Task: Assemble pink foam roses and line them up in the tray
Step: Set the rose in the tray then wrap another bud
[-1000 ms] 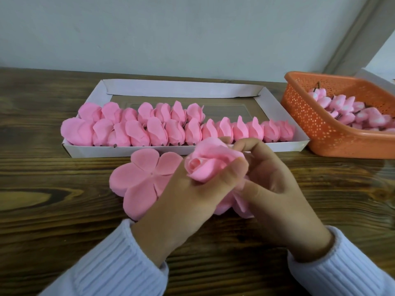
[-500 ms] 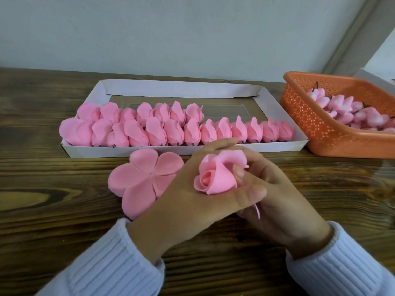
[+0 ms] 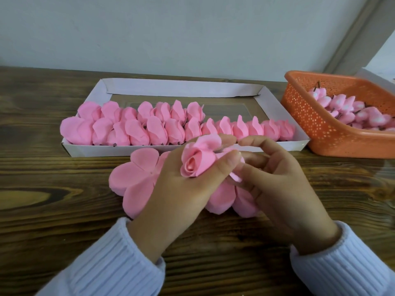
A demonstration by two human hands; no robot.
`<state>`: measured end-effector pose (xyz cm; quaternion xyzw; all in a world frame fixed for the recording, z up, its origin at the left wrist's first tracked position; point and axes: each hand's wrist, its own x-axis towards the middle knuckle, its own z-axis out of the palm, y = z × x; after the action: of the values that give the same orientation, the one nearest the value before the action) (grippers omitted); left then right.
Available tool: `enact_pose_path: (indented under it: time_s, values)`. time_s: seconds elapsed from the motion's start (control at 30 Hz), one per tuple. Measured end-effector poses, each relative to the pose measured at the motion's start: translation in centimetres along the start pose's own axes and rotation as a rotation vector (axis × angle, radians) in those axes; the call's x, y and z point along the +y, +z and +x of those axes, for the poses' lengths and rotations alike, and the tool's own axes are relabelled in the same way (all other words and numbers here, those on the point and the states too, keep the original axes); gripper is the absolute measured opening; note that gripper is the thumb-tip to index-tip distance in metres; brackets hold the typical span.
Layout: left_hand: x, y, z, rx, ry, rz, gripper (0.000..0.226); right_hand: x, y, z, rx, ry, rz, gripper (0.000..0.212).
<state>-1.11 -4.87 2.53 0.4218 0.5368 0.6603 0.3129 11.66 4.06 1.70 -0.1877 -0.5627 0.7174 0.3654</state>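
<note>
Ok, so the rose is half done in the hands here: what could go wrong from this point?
The left hand grips the rose by its side, so the soft petals may get crushed or unwrap. The flat petal pieces lie partly under it and the right hand and could be creased. The tray has a front row of finished roses that looks full, so squeezing another in may topple neighbours.

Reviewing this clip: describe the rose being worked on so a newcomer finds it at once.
Find the long white tray of pink roses on the wooden table. Just in front of its near edge, the left hand grips one rose. Unlike the tray's roses lying sideways in rows, it is raised off the table and its coiled centre faces the camera.
</note>
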Motion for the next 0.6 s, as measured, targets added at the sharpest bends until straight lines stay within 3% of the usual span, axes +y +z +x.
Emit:
enact_pose_path:
  time_s: [0.1,0.3,0.43,0.6]
  values:
    - [0.2,0.3,0.2,-0.112,0.073,-0.059,0.024,0.1,0.1,0.0,0.084,-0.173,-0.151,0.032]
    - [-0.2,0.3,0.1,-0.114,0.072,-0.071,0.02,0.1,0.7,-0.4,0.223,-0.48,-0.384,0.028]
    - [-0.6,0.2,0.2,-0.141,0.04,-0.013,0.034,-0.2,0.9,-0.6,0.198,-0.579,-0.444,0.028]
    - [-0.1,0.1,0.3,-0.259,0.141,0.119,0.01,-0.4,1.0,-0.9,0.17,-0.585,-0.4,0.027]
